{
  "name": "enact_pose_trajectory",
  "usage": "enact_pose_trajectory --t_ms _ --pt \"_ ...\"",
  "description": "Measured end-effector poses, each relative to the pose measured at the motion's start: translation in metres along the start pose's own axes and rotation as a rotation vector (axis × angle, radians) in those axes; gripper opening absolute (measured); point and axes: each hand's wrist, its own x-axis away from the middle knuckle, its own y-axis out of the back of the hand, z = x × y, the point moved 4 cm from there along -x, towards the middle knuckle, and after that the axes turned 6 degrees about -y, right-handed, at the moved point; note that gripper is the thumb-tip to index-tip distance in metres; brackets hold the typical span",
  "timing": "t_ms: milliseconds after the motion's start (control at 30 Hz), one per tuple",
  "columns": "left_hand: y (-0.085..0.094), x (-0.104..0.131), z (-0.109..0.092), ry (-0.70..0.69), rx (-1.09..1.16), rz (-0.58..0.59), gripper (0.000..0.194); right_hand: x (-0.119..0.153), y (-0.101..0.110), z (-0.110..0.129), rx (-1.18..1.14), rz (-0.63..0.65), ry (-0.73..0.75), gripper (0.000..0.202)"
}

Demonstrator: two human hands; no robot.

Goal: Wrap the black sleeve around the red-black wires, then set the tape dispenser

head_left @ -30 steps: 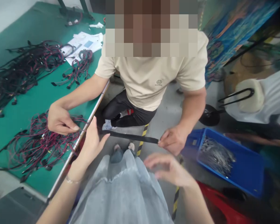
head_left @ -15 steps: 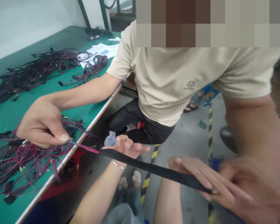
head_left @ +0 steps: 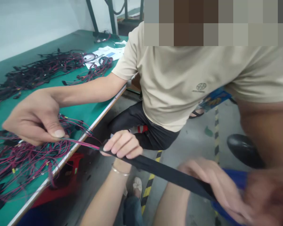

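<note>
A flat black cable sleeve stretches slantwise across the middle, with pink and dark wires coming out of its left end. My left hand, with a bracelet on the wrist, has its fingers wrapped around the sleeve near that end. At the sleeve's right end, my right hand closes over it, blurred by motion. A co-worker's hand pinches the wires at the left. The co-worker's other hand is smeared and close beside my right hand; what it holds is hidden.
On the green table at the left lie a near heap of pink and black wires, a far pile of wire harnesses and papers. A co-worker in a beige shirt sits opposite. A red stool stands under the table edge.
My left hand has closed from spread fingers into a grip around the sleeve. My right hand has shifted along the sleeve's right part. The view has moved slightly.
</note>
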Motion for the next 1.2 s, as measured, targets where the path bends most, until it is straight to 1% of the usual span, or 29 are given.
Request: enact_pose_trajectory --t_ms 33,67,100,133,167,200,233,267,333,400,467,500,600,667,700,733,800,867,900,1067,1200 --pt "0.001 0.006 -0.008 0.09 0.01 -0.057 0.04 0.006 0.003 0.005 -0.193 0.126 0.103 0.055" --pt "0.005 0.014 -0.015 0.182 -0.002 -0.144 0.036 0.014 0.005 0.009 -0.362 0.289 0.199 0.052" --pt "0.011 0.024 -0.023 0.237 -0.041 -0.246 0.035 0.022 0.009 0.01 -0.479 0.443 0.266 0.052" --pt "0.018 0.036 -0.032 0.252 -0.106 -0.355 0.035 0.029 0.013 0.007 -0.526 0.544 0.29 0.052" --pt "0.025 0.047 -0.04 0.238 -0.188 -0.464 0.034 0.034 0.02 0.001 -0.502 0.567 0.281 0.051" --pt "0.03 0.059 -0.048 0.205 -0.269 -0.553 0.032 0.037 0.028 -0.006 -0.461 0.521 0.276 0.05" --pt "0.031 0.069 -0.055 0.172 -0.342 -0.618 0.027 0.041 0.037 -0.012 -0.426 0.442 0.27 0.047" --pt "0.03 0.078 -0.061 0.149 -0.397 -0.656 0.021 0.046 0.047 -0.018 -0.401 0.365 0.257 0.044" --pt "0.019 0.089 -0.069 0.138 -0.459 -0.685 0.009 0.059 0.063 -0.023 -0.362 0.263 0.202 0.043" --pt "0.002 0.094 -0.079 0.149 -0.496 -0.703 0.015 0.076 0.076 -0.018 -0.327 0.241 0.145 0.043" --pt "-0.017 0.095 -0.092 0.196 -0.517 -0.743 0.018 0.095 0.086 -0.005 -0.31 0.262 0.064 0.038" --pt "-0.027 0.094 -0.098 0.238 -0.523 -0.761 0.018 0.104 0.09 0.002 -0.307 0.279 -0.01 0.033" --pt "-0.049 0.09 -0.118 0.379 -0.519 -0.784 0.019 0.126 0.1 0.018 -0.295 0.32 -0.295 0.013" --pt "-0.058 0.086 -0.126 0.47 -0.493 -0.783 0.019 0.134 0.103 0.023 -0.272 0.347 -0.419 0.009" --pt "-0.061 0.085 -0.129 0.505 -0.486 -0.777 0.019 0.136 0.103 0.025 -0.264 0.369 -0.424 0.011" --pt "-0.062 0.085 -0.13 0.525 -0.484 -0.768 0.019 0.137 0.103 0.026 -0.262 0.392 -0.397 0.011" --pt "-0.063 0.084 -0.132 0.527 -0.499 -0.754 0.019 0.135 0.102 0.025 -0.283 0.426 -0.276 0.012" --pt "-0.059 0.085 -0.132 0.51 -0.509 -0.753 0.02 0.131 0.101 0.022 -0.317 0.43 -0.158 0.016" --pt "-0.057 0.086 -0.131 0.513 -0.505 -0.758 0.021 0.129 0.1 0.02 -0.33 0.425 -0.126 0.018" --pt "-0.045 0.087 -0.131 0.567 -0.471 -0.768 0.022 0.121 0.098 0.015 -0.299 0.442 -0.074 0.027" --pt "-0.041 0.091 -0.132 0.588 -0.485 -0.802 0.019 0.121 0.103 0.016 -0.245 0.42 -0.011 0.033"
